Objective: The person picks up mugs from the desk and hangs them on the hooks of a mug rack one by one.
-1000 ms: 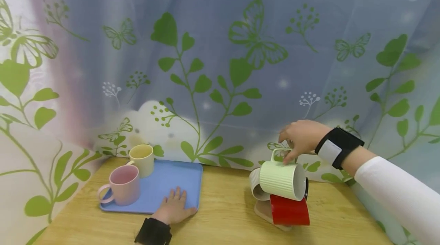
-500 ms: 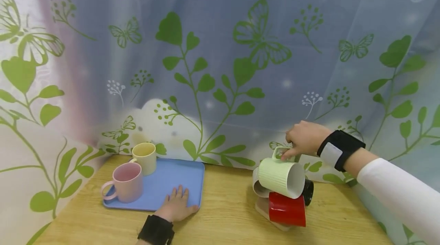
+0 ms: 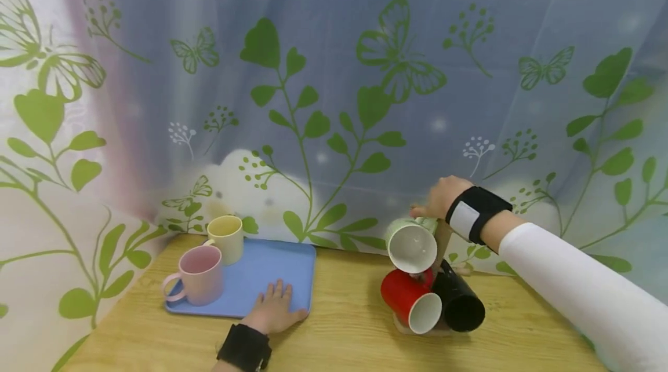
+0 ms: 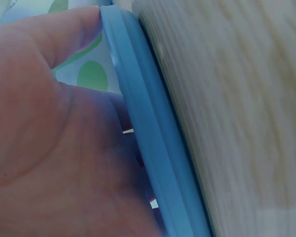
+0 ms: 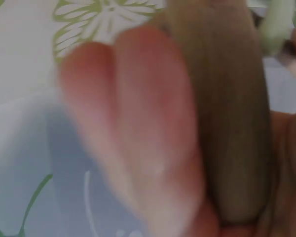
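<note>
In the head view, my left hand (image 3: 275,309) lies with fingers spread on the front right part of a blue tray (image 3: 261,259). The left wrist view shows its thumb against the tray's rim (image 4: 153,123). My right hand (image 3: 443,198) grips the top of a wooden mug tree (image 3: 442,241); the right wrist view has its wooden post (image 5: 234,123) between fingers and palm. A light green mug (image 3: 412,247) hangs just under this hand, mouth toward me. Below it hang a red mug (image 3: 407,296) and a black mug (image 3: 460,299). The white mug is hidden.
A pink mug (image 3: 200,276) stands upright on the tray's left side, its handle over the edge. Behind it stands a yellow mug (image 3: 227,239). The wooden table (image 3: 344,302) ends at a patterned curtain (image 3: 323,99) close behind the mug tree.
The mug tree has turned: the green mug's mouth swung to face me, the red mug moved left, and the black mug came forward. The right hand shifted slightly left; the left hand stayed on the tray.
</note>
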A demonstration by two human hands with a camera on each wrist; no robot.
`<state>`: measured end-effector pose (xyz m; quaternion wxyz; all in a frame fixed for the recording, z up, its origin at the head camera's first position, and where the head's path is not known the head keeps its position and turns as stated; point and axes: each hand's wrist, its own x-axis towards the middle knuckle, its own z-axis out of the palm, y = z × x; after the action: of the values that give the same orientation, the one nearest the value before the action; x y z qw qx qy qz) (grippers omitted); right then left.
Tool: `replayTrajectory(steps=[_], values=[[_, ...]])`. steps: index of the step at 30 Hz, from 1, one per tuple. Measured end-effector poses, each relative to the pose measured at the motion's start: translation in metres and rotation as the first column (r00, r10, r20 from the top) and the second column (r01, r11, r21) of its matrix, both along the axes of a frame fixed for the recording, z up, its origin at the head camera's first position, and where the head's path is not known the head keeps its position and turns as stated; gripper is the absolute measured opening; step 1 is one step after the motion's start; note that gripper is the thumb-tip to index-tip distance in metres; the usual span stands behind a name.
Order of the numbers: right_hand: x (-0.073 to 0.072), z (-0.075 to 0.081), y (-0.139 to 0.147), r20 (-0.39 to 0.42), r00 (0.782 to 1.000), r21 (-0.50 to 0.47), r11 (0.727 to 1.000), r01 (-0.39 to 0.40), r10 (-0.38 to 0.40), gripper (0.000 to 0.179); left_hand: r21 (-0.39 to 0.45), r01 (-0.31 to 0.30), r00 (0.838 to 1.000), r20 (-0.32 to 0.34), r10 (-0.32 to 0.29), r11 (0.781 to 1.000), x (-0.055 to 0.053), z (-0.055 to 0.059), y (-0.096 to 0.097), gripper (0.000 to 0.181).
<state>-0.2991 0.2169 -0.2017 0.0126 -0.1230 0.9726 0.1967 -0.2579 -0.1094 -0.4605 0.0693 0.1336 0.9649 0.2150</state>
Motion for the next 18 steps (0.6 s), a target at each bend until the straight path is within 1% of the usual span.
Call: replayTrajectory(steps=[1,2,3,4,5,6,7,8,9,10,12,14,15,16,17,18], values=[[-0.001,0.001,-0.004,0.021,0.998,-0.030,0.998,0.060,-0.059,0.072,0.003,-0.002,1.000,0.001,0.002,1.000,0.000,0.000,0.000,0.082],[-0.001,0.003,-0.008,0.047,0.992,-0.075,0.989,0.124,-0.120,0.073,0.005,-0.004,1.000,0.000,0.004,1.000,0.000,0.000,0.000,0.081],[0.000,0.005,-0.011,0.074,0.980,-0.131,0.973,0.192,-0.184,0.074,0.004,-0.005,1.000,-0.003,0.005,1.000,0.001,0.000,0.001,0.081],[0.002,0.007,-0.015,0.104,0.965,-0.192,0.947,0.259,-0.242,0.075,0.004,-0.004,1.000,-0.004,0.004,1.000,0.001,0.000,0.001,0.081],[0.005,0.009,-0.018,0.122,0.950,-0.260,0.914,0.311,-0.289,0.078,0.005,-0.005,1.000,-0.005,0.005,1.000,0.001,0.000,0.001,0.081],[0.010,0.012,-0.022,0.136,0.936,-0.321,0.879,0.351,-0.324,0.078,0.005,-0.002,1.000,-0.007,0.002,1.000,0.001,0.000,0.002,0.080],[0.012,0.013,-0.023,0.154,0.929,-0.368,0.854,0.369,-0.336,0.075,0.003,0.001,1.000,-0.011,-0.001,1.000,0.001,-0.001,0.002,0.080],[0.014,0.016,-0.025,0.168,0.925,-0.387,0.840,0.380,-0.341,0.074,0.000,0.004,1.000,-0.014,-0.004,1.000,0.001,-0.001,0.003,0.080],[0.015,0.017,-0.026,0.172,0.923,-0.386,0.838,0.385,-0.344,0.073,-0.002,0.004,1.000,-0.013,-0.005,1.000,0.001,-0.001,0.003,0.080],[0.015,0.018,-0.027,0.172,0.922,-0.371,0.844,0.387,-0.347,0.074,-0.002,0.003,1.000,-0.010,-0.003,1.000,0.000,0.000,0.003,0.080],[0.008,0.017,-0.027,0.157,0.929,-0.305,0.878,0.368,-0.335,0.078,-0.006,-0.002,1.000,-0.006,0.002,1.000,0.000,0.000,0.003,0.079],[-0.005,0.015,-0.019,0.169,0.937,-0.224,0.913,0.340,-0.307,0.082,-0.013,-0.004,1.000,-0.006,0.004,1.000,0.000,0.000,0.003,0.080],[-0.010,0.014,-0.012,0.172,0.945,-0.190,0.931,0.311,-0.280,0.085,-0.013,-0.004,1.000,-0.002,0.004,1.000,0.000,0.000,0.004,0.080],[-0.015,0.014,-0.008,0.165,0.959,-0.175,0.950,0.257,-0.229,0.087,-0.013,-0.007,1.000,-0.003,0.007,1.000,0.000,0.000,0.003,0.080],[-0.018,0.015,-0.004,0.162,0.973,-0.162,0.969,0.188,-0.162,0.090,-0.011,-0.011,1.000,-0.003,0.011,1.000,0.001,0.001,0.001,0.080],[-0.018,0.017,0.000,0.158,0.985,-0.166,0.981,0.096,-0.070,0.090,-0.007,-0.014,1.000,-0.002,0.014,1.000,0.001,0.001,0.000,0.081]])
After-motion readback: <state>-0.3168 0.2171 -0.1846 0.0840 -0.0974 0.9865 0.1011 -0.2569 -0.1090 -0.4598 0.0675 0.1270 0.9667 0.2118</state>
